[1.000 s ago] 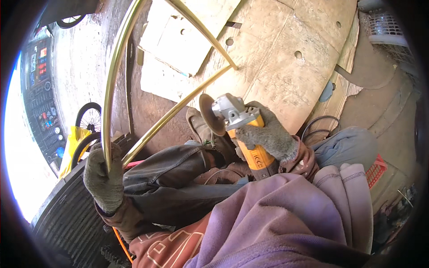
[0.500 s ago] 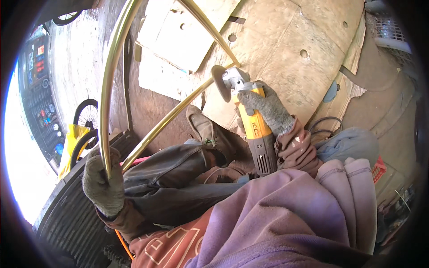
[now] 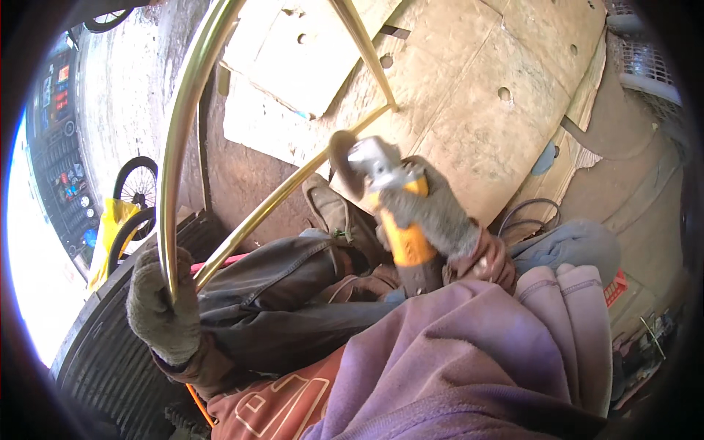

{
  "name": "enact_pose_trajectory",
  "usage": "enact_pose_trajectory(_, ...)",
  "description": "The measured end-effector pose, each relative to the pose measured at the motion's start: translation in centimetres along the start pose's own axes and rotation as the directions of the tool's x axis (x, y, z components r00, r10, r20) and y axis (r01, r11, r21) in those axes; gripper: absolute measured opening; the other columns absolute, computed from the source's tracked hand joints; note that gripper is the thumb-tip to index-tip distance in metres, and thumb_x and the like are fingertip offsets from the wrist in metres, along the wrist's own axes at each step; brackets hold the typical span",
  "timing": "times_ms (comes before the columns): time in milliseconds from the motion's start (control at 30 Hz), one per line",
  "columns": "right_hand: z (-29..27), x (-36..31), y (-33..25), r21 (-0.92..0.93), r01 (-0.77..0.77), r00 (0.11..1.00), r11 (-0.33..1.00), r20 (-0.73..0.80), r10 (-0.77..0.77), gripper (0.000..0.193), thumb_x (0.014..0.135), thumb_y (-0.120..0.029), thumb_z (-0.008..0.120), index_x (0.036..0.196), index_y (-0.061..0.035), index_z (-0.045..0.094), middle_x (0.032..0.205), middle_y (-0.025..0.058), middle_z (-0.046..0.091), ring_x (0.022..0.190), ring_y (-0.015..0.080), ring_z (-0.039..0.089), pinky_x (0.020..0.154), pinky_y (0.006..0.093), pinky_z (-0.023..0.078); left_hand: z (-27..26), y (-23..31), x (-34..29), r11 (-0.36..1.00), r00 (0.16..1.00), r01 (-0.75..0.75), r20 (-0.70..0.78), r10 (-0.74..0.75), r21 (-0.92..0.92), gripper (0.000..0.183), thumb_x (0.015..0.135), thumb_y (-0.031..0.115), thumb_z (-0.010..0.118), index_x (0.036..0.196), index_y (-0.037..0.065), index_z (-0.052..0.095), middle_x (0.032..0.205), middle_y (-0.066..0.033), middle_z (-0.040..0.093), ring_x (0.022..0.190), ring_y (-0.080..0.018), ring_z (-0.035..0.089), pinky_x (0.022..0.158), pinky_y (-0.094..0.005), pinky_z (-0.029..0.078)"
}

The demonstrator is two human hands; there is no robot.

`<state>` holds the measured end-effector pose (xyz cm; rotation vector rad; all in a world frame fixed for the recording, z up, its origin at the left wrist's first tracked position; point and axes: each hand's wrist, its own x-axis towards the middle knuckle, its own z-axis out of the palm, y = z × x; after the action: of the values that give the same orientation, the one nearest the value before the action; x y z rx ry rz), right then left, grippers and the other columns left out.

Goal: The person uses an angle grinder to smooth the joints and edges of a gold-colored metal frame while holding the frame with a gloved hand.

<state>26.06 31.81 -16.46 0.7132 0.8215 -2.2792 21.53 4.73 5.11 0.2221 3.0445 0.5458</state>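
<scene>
Grinder (image 3: 411,248) (yellow-bodied) in clasped right hand (image 3: 434,213), gold tube frame (image 3: 167,191) in clasped left hand (image 3: 160,315).

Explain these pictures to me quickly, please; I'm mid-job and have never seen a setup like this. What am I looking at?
There is no machine arm here: you see a person's own two gloved hands. The view comes from a fisheye camera on their head, looking down, so straight edges bend near the rim.

The left hand grips gold-coloured metal tubing near its lower end. The right hand holds a yellow angle grinder; whether its disc touches the tubing, I can't tell.

Sheets of cardboard with holes lie on the brown ground. Off left stands a spoked wheel.
</scene>
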Motion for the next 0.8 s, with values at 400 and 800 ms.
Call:
enact_pose_trajectory(400, 2.0, -0.4, 0.3, 0.022, 0.008, 0.997, 1.000, 0.077, -0.009, 0.038, 0.088, -0.011, 0.079, 0.111, -0.0053, 0.051, 0.092, 0.0103, 0.068, 0.076, 0.0161, 0.069, 0.062, 0.0312, 0.059, -0.7, -0.3, -0.5, 0.997, 0.998, 0.059, 0.036, -0.057, -0.043, 0.008, 0.083, -0.004, 0.062, 0.088, 0.001, 0.058, 0.091, -0.0137, 0.066, 0.083, -0.0208, 0.063, 0.074, -0.0337, 0.052)
enact_pose_trajectory(800, -2.9, 3.0, -1.6, 0.041, -0.016, 0.997, 0.999, -0.078, 0.020, 0.027, 0.090, -0.018, 0.077, 0.100, -0.0005, 0.060, 0.074, 0.0075, 0.064, 0.053, 0.0196, 0.065, 0.047, 0.0332, 0.058, -1.0, -0.3, -1.0, 0.995, 0.998, 0.050, 0.028, -0.048, -0.092, 0.007, 0.084, -0.002, 0.064, 0.089, 0.001, 0.059, 0.091, -0.0133, 0.068, 0.082, -0.0193, 0.064, 0.073, -0.0319, 0.051)
